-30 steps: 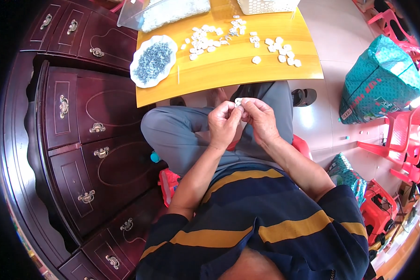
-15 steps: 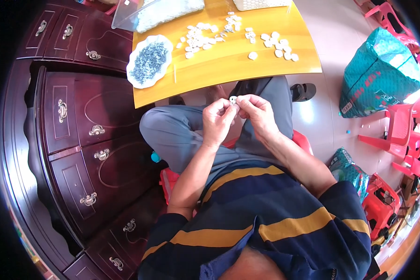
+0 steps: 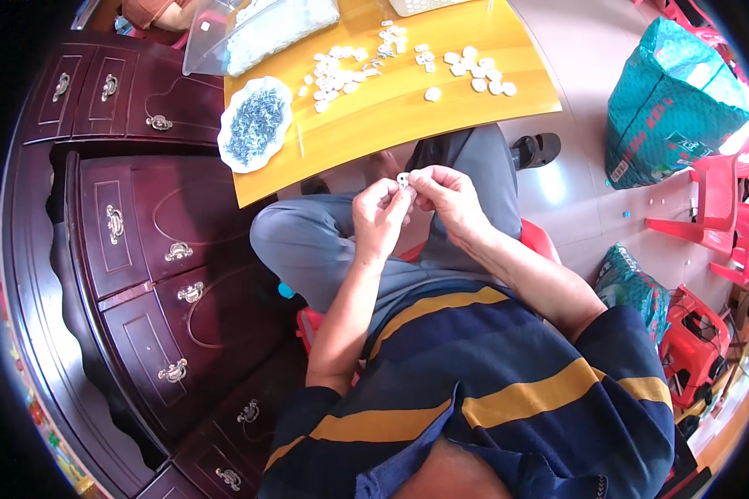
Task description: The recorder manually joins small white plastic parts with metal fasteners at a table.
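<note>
Above my lap, my left hand [image 3: 378, 218] and my right hand [image 3: 448, 200] meet in a pinch. Between their fingertips is a small white plastic piece [image 3: 404, 178] with dark holes in it; the fingers cover part of it. On the yellow wooden table [image 3: 358, 133] beyond lie several small rounded white pieces [image 3: 333, 76] in a loose group. A second group of white pieces [image 3: 478, 70] lies to its right, with one piece [image 3: 432, 94] by itself. A scalloped white dish [image 3: 281, 125] at the table's left holds many small dark metallic parts [image 3: 256, 123].
A clear bin [image 3: 204, 51] of white pieces and a white basket [image 3: 441, 5] stand at the table's far edge. Dark red drawers [image 3: 166, 187] flank my left. To the right are a teal bag [image 3: 670, 108] and red plastic stools [image 3: 716, 200]. Another person's arm [image 3: 175, 17] shows at far left.
The view has shifted slightly, so the table appears further left. Both hands still pinch the small white plastic piece, with little change in their grip.
</note>
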{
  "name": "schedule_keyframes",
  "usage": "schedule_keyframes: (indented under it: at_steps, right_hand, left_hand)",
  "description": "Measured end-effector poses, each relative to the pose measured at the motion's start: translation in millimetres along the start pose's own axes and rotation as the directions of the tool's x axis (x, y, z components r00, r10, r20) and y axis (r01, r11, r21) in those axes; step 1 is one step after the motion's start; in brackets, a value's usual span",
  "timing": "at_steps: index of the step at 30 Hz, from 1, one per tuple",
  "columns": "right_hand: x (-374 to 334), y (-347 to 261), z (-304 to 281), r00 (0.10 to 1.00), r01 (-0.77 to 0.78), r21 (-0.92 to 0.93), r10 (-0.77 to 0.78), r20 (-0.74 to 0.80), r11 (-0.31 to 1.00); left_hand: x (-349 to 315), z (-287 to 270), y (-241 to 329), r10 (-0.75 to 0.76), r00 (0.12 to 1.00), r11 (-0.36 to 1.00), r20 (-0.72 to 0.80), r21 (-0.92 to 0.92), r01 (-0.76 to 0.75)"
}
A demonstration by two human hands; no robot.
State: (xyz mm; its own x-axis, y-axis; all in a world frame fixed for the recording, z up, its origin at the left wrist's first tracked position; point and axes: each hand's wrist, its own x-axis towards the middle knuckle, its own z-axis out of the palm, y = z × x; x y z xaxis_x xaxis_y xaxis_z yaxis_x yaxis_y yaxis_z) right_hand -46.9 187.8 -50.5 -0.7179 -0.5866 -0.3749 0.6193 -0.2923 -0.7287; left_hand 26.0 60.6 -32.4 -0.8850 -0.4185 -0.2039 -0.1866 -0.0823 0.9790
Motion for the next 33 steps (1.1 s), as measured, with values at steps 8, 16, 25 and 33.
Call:
schedule_keyframes:
  at_steps: [8,16,25,33]
  right_hand:
    - [-1,-4,3,1.0,0.001,0.005,-0.001,-0.02,1.0]
    - [0,-5,2,0.999,-0.038,-0.029,0.038,-0.03,0.999]
    - [-2,-3,1,0.995,-0.053,-0.069,0.058,0.079,0.996]
    - [-3,-2,-1,0.993,-0.08,-0.053,0.084,0.081,0.995]
  left_hand:
    - [0,-1,4,-0.011,1.0,1.0,-0.003,0.015,0.011]
    - [-1,-5,28,0.257,0.966,0.891,0.04,0.378,-0.253]
    - [6,-18,32,0.317,0.918,0.719,0.239,0.57,-0.397]
    - [8,-19,33,0.325,0.911,0.707,0.252,0.575,-0.411]
